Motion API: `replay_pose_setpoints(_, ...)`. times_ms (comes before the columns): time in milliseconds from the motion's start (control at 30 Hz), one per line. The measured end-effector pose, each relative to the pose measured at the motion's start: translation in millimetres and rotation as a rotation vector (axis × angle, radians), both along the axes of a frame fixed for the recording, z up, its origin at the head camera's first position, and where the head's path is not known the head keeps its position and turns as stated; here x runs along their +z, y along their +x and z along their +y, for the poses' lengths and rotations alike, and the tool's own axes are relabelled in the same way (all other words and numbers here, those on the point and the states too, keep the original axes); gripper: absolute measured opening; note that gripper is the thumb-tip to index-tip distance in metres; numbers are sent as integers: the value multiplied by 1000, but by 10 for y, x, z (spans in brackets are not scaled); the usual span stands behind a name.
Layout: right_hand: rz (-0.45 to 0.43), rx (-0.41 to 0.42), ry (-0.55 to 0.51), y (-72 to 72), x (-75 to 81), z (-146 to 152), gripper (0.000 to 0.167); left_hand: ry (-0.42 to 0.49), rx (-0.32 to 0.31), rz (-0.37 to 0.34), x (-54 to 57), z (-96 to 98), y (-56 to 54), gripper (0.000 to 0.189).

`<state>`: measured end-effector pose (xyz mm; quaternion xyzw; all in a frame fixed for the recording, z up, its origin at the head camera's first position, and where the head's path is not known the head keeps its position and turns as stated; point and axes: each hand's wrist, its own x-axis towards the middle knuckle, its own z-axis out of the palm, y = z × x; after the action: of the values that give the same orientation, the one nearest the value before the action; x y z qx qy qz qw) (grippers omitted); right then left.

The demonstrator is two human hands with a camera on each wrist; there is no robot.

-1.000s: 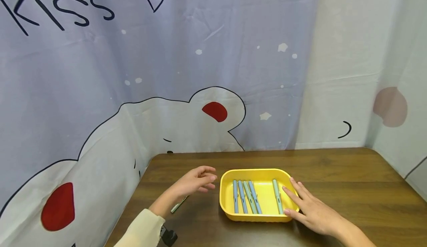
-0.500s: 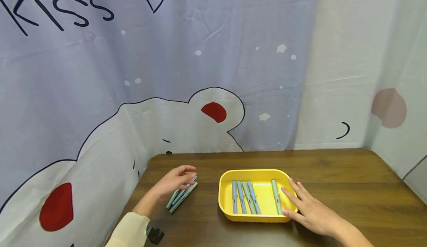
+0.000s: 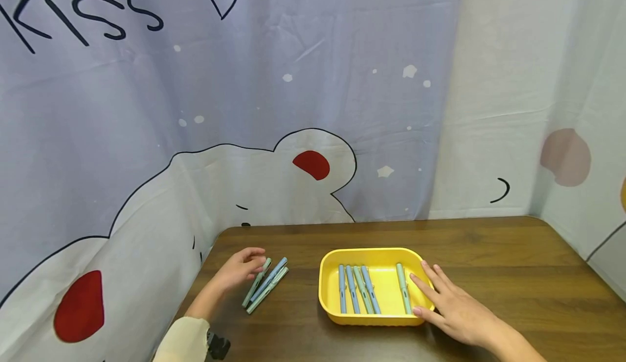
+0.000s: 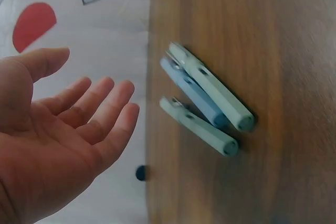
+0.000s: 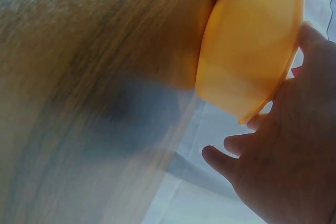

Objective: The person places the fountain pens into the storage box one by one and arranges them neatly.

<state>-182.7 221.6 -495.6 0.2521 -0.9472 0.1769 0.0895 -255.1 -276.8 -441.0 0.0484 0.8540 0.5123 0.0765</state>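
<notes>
Three capped pens lie close together on the table's left: a blue pen (image 3: 275, 273) between two green ones, the front green pen (image 3: 268, 291) and the other green pen (image 4: 202, 130). My left hand (image 3: 238, 269) hovers beside them, loosely bent and holding nothing. In the left wrist view that palm and its fingers stand apart from the pens. A yellow tray (image 3: 388, 279) holds several blue and green pens, most grouped on its left and one green pen (image 3: 404, 289) on its right. My right hand (image 3: 462, 310) rests its spread fingers on the tray's right rim.
The brown wooden table (image 3: 494, 258) reaches back to a printed curtain (image 3: 391, 117) hanging behind and on both sides. A dark device (image 3: 218, 345) is strapped at the left wrist. Bare wood lies between the loose pens and the tray.
My left hand has moved left, away from the tray, and passed over the loose pens, uncovering them. The right hand stays at the tray rim, and the tray's pens look unmoved.
</notes>
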Motion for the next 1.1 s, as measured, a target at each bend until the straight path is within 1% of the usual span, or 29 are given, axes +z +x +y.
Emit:
replay_pose_setpoints(100, 5, -3, 9, 5, 1, -10, 66, -23, 39, 16, -65, -45, -8, 43)
replay_pose_setpoints(267, 9, -19, 19, 20, 2, -19, 65, -72, 72, 45, -147, -103, -40, 39)
replay_pose_setpoints(433, 6, -32, 27, 22, -1, -15, 65, -186, 107, 97, -198, -139, -78, 39)
replay_pose_setpoints(533, 6, -34, 26, 19, -4, -12, 65, -254, 115, 118, -236, -161, -106, 41)
replay_pose_setpoints(633, 4, -34, 19, 15, -9, -11, 65, -297, 121, 122, -289, -177, -141, 42)
replay_pose_setpoints(767, -2, -34, 11, 14, -11, -11, 65, -324, 131, 115, -358, -183, -180, 42)
replay_pose_setpoints(867, -5, -35, 10, 15, -7, -11, 65, -334, 139, 101, -395, -173, -205, 42)
replay_pose_setpoints(1100, 3, -36, 12, 20, 0, -19, 65, -407, 137, 96, -460, -133, -275, 44)
